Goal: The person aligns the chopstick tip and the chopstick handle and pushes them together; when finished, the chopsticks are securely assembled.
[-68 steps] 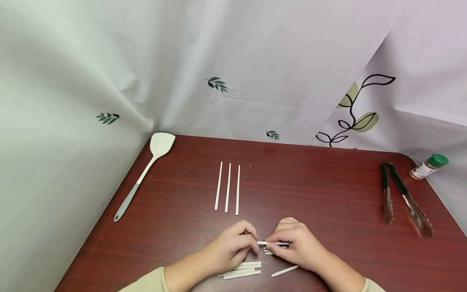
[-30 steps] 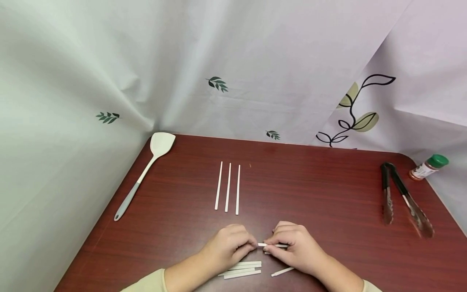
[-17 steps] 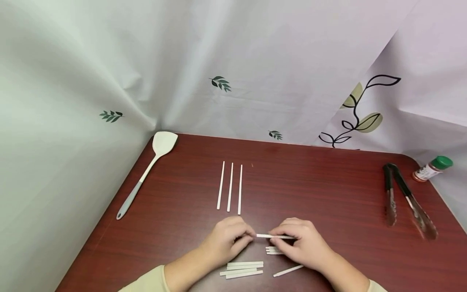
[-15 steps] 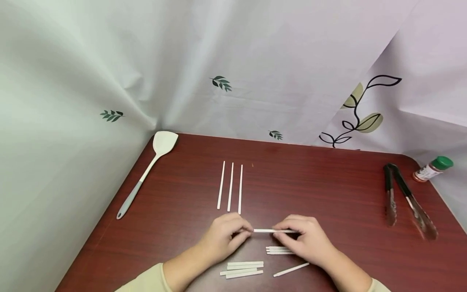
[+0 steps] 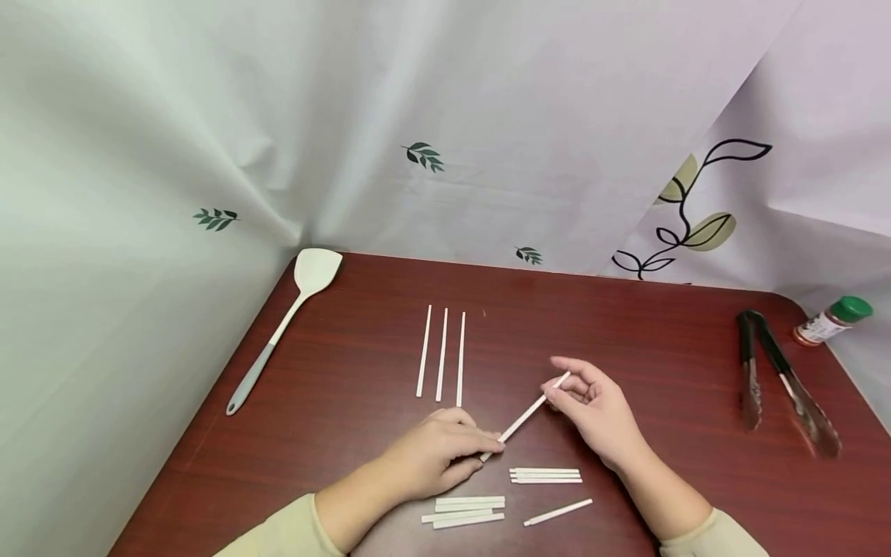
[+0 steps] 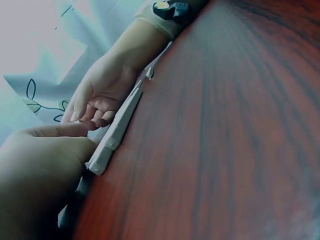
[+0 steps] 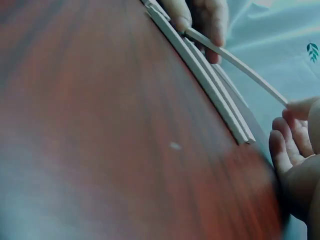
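Observation:
A thin white stick [image 5: 522, 420] slants between my two hands over the table, its right end farther back. My left hand [image 5: 445, 452] pinches its near end, low over the wood. Near the other end, the thumb and fingers of my right hand [image 5: 595, 410] pinch it. The right wrist view shows the same stick [image 7: 245, 70] spanning from hand to hand. Three long white sticks [image 5: 442, 356] lie side by side behind my left hand, the rightmost one's near end close to its knuckles.
Several short white sticks [image 5: 546, 476] with narrowed ends lie below my right hand, with a single one [image 5: 558, 512] nearer me. More short sticks [image 5: 462, 510] lie beside my left forearm. A spatula [image 5: 278, 333] is at left; tongs [image 5: 783, 379] and a green-capped bottle [image 5: 833, 319] are at right.
The stick has swung from level to a slant as my right hand moved back, uncovering the short sticks beneath. My left hand has shifted slightly right and keeps its end low.

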